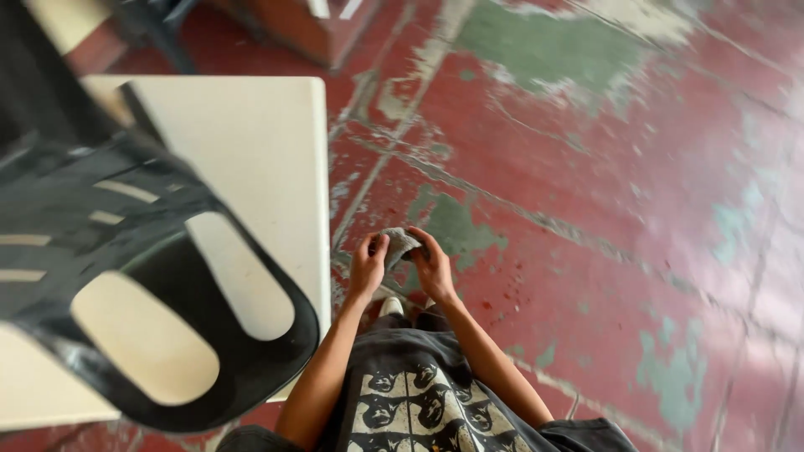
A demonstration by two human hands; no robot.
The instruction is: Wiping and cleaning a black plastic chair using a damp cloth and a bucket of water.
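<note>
Grey cloth (401,243) pinched between both hands, held in front of body above red floor (586,251)
Left hand (368,266) closed on cloth's left edge, right hand (432,266) closed on right edge; cloth bunched, long axis roughly left-right, equally near both
Cream table (260,159) just left of left hand, not touching
Black chair (151,276) upturned on table, nearer camera
Shoes below hands; nothing blocking cloth
</note>
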